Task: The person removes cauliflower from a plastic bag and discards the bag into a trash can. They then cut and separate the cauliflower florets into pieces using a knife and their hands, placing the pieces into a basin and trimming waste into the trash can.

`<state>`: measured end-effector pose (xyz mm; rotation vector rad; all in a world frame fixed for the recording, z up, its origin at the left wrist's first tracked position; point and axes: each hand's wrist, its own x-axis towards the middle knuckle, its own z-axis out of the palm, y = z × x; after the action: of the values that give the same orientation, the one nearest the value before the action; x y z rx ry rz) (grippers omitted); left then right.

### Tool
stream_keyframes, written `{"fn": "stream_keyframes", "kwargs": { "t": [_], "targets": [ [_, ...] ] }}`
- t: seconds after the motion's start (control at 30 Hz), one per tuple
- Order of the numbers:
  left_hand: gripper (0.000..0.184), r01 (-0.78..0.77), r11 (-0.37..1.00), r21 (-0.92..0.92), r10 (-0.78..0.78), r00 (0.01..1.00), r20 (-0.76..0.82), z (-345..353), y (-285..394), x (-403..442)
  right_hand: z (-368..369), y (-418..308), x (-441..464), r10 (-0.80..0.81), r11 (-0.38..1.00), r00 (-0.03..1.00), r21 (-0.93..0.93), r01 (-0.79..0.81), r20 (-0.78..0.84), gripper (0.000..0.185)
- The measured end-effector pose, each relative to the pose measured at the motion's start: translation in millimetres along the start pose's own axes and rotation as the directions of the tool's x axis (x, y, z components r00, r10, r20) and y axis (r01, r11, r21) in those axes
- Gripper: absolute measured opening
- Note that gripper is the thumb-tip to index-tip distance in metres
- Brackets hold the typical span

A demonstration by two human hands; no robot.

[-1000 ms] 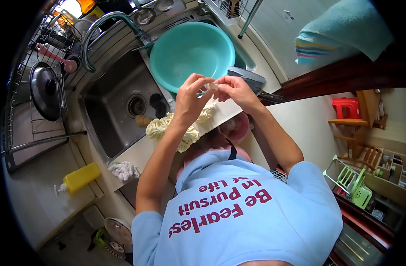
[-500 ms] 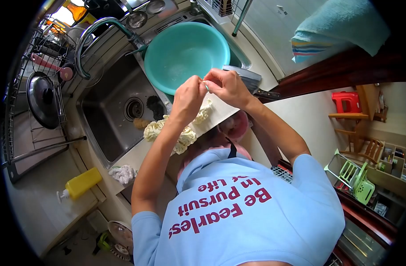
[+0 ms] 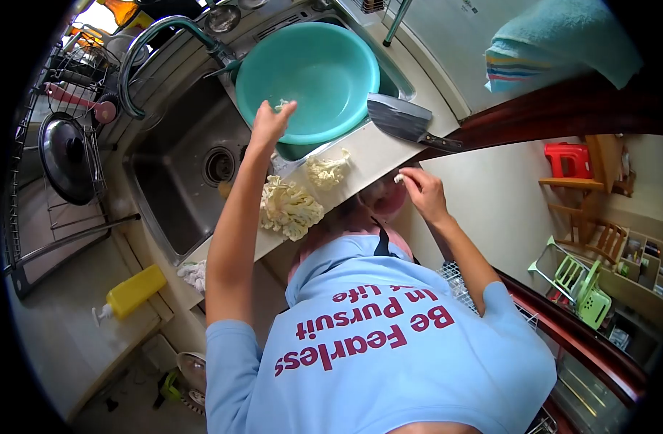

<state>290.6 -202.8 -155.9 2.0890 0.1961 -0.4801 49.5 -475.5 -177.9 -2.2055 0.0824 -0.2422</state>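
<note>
My left hand (image 3: 270, 124) is over the near-left rim of a turquoise basin (image 3: 248, 119). Its fingers look curled, with a small cauliflower floret (image 3: 281, 105) showing by the thumb. Lower right, beyond the counter edge, my right hand (image 3: 425, 194) pinches a small white piece of cauliflower (image 3: 398, 178) above a pink container (image 3: 384, 201). Between my arms, a large cauliflower chunk (image 3: 291, 208) and a smaller cauliflower chunk (image 3: 328, 170) lie along the counter's front edge. A cleaver (image 3: 400, 117) rests on the counter beside the basin, its dark handle pointing right.
Left of the basin is a steel sink (image 3: 179, 170) under a curved faucet (image 3: 132, 72). A dish rack holds a pot lid (image 3: 67, 159). A yellow bottle (image 3: 136, 291) and a whitish cloth (image 3: 192, 275) lie at the lower left. A light blue towel (image 3: 555, 40) hangs upper right.
My hands, together above the counter before, have separated. The left has moved left to the basin rim, the right down and right past the counter edge. The cleaver blade and smaller chunk are now uncovered.
</note>
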Motion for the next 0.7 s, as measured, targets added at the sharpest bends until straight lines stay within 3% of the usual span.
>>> {"fn": "stream_keyframes", "kwargs": {
  "t": [0.03, 0.07, 0.1, 0.13, 0.2, 0.27, 0.3, 0.33, 0.4, 0.47, 0.53, 0.6, 0.67, 0.7],
  "targets": [
    [0.056, -0.002, 1.0, 0.003, 0.002, 1.0, 0.004, 1.2, -4.3, -4.2, 6.8, 26.6, -15.4, -0.005, 0.993, 0.998, -0.116, 0.012, 0.062, 0.014],
    [0.061, -0.28, 0.94, 0.197, 0.279, 0.96, 0.032, 3.0, -12.9, -12.3, 10.9, 39.4, -25.0, -0.001, 0.973, 0.992, -0.228, 0.03, 0.125, 0.016],
    [0.066, -0.525, 0.768, 0.367, 0.523, 0.845, 0.114, 0.9, -10.5, -30.7, 13.8, 33.4, -27.1, 0.112, 0.973, 0.986, -0.216, -0.083, 0.124, 0.017],
    [0.071, -0.414, 0.847, 0.334, 0.331, 0.902, 0.277, -0.1, -4.8, -45.8, 16.6, 41.1, -34.2, 0.117, 0.973, 0.985, -0.214, -0.089, 0.124, 0.017],
    [0.07, -0.464, 0.765, 0.446, 0.251, 0.853, 0.458, -1.0, 8.1, -79.0, 19.0, 62.9, -42.7, 0.297, 0.876, 0.918, -0.458, -0.153, 0.262, 0.017],
    [0.074, -0.641, 0.664, 0.386, 0.374, 0.731, 0.57, 0.2, -8.8, -89.0, 12.6, 62.1, -40.3, 0.291, 0.861, 0.91, -0.495, -0.115, 0.295, 0.017],
    [0.061, -0.606, 0.7, 0.378, 0.337, 0.747, 0.574, 2.4, -9.2, -95.3, 6.5, 48.1, -29.2, 0.168, 0.915, 0.963, -0.396, -0.073, 0.21, 0.016],
    [0.061, -0.602, 0.703, 0.378, 0.335, 0.749, 0.571, 4.7, -10.9, -95.2, -0.4, 33.7, -17.7, 0.051, 0.954, 0.992, -0.298, -0.016, 0.111, 0.015],
    [0.059, -0.536, 0.739, 0.408, 0.25, 0.781, 0.572, 9.2, -13.6, -89.2, -18.6, -18.2, 23.5, -0.198, 0.881, 0.98, -0.442, 0.17, -0.018, 0.019],
    [0.056, -0.482, 0.86, 0.168, 0.346, 0.792, 0.502, 0.8, -16.1, -81.2, -25.2, -22.3, 56.0, -0.32, 0.678, 0.947, -0.695, 0.238, 0.013, 0.041],
    [0.054, -0.123, 0.981, -0.148, 0.186, 0.802, 0.568, -12.8, -6.9, -80.8, -24.2, -4.5, 73.4, -0.054, 0.593, 0.985, -0.788, 0.165, 0.166, 0.053],
    [0.054, -0.097, 0.967, -0.237, 0.21, 0.829, 0.518, -26.2, 11.0, -96.4, -22.1, 6.8, 87.3, -0.055, 0.582, 0.971, -0.783, 0.22, 0.232, 0.057],
    [0.052, 0.029, 0.79, -0.612, 0.316, 0.836, 0.449, -30.8, 4.8, -100.3, -20.0, 13.9, 98.2, -0.054, 0.572, 0.948, -0.769, 0.287, 0.314, 0.062],
    [0.049, 0.061, 0.708, -0.703, 0.351, 0.834, 0.426, -31.5, 3.3, -104.1, -19.0, 15.7, 101.0, -0.013, 0.606, 0.946, -0.75, 0.265, 0.323, 0.062]
  ]
}}
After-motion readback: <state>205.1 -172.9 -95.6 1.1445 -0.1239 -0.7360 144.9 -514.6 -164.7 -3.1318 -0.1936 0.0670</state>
